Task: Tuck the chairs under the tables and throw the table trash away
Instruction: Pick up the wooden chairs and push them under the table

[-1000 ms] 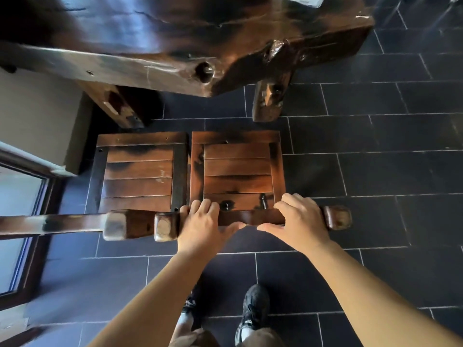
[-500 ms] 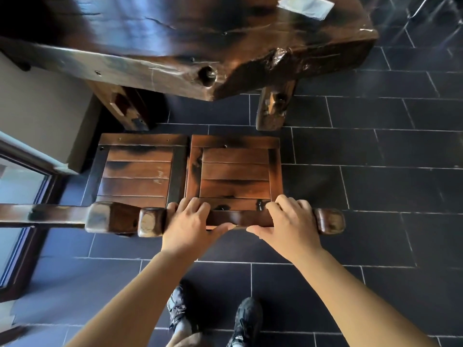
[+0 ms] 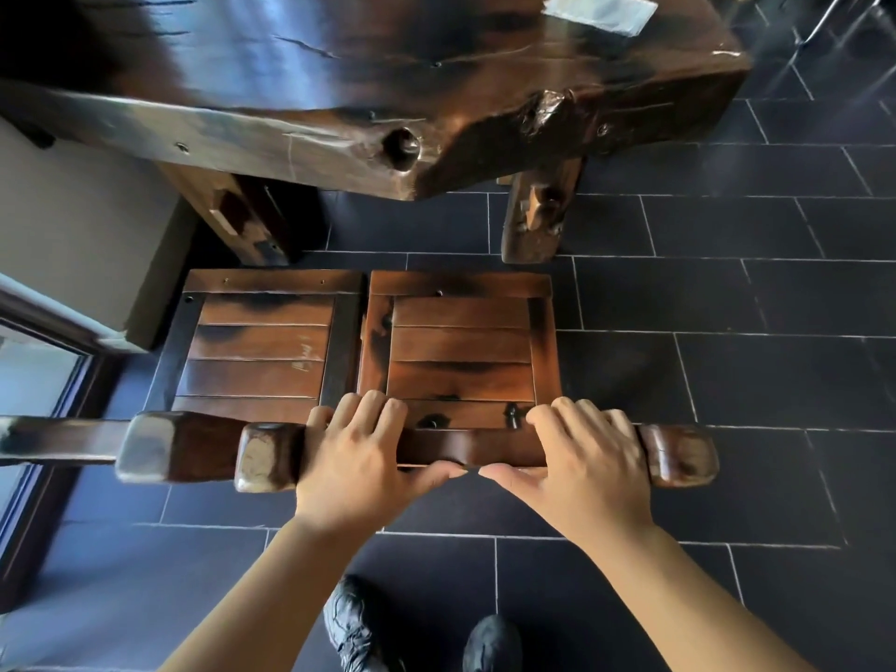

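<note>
Head view, looking down: the right chair (image 3: 460, 346) stands on the dark tiled floor (image 3: 727, 332) and faces away from the person. The front edge of its slatted seat points toward the table (image 3: 363, 89). Its top rail (image 3: 475, 446) runs left to right across the picture, on the side nearest the person. The whole seat shows, with its front edge just short of the table's near edge in the picture.

Both hands are on that top rail. The left hand (image 3: 359, 458) grips it near the left end, fingers curled over the top and thumb along the near face. The right hand (image 3: 586, 463) grips near the right end in the same way. The two thumb tips almost meet at the middle of the rail. The seat lies beyond the hands, between them and the table.

A table leg (image 3: 538, 211) stands straight ahead of the seat's right front corner, close to it. The left chair (image 3: 262, 351) stands just beside, facing the same way, with the two seats nearly touching. Left of it are a pale wall (image 3: 72, 211) and a window frame (image 3: 43, 380). A pale scrap of paper (image 3: 599, 12) lies on the tabletop at its far right, well apart from both hands. Two dark shoes (image 3: 359, 628) show between the forearms.
</note>
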The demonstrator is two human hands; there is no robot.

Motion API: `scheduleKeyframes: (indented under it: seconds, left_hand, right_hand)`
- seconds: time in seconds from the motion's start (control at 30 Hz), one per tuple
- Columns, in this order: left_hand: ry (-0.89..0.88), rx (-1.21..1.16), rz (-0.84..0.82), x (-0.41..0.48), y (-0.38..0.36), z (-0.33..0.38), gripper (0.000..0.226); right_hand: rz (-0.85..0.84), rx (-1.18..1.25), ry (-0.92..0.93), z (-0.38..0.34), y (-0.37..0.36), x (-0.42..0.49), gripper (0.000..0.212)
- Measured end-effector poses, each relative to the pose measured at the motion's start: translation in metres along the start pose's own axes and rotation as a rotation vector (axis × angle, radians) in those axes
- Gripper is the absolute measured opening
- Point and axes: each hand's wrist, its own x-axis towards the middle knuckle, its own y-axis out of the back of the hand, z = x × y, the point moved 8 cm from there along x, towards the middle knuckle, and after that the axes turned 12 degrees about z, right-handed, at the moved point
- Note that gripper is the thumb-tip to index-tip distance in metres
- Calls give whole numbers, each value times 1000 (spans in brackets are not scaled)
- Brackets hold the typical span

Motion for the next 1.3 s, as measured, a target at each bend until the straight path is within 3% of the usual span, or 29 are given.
scheduleKeyframes:
  seconds: [0.4,0.6,1.07,1.3]
  left_hand:
    - [-12,-48,54,14,-3,0,83]
    - [-31,-50,82,39,-17,-10,74]
    - [-5,-51,-2,126,-70,-41,76]
    - [6,-31,-11,168,-92,-50,67]
  right_hand:
    - [12,23,-1,6,-8,13,71]
    - [10,30,-4,15,-24,38,70]
    - [0,6,0,44,-78,120,71]
    - [-25,-7,11,60,-106,161,67]
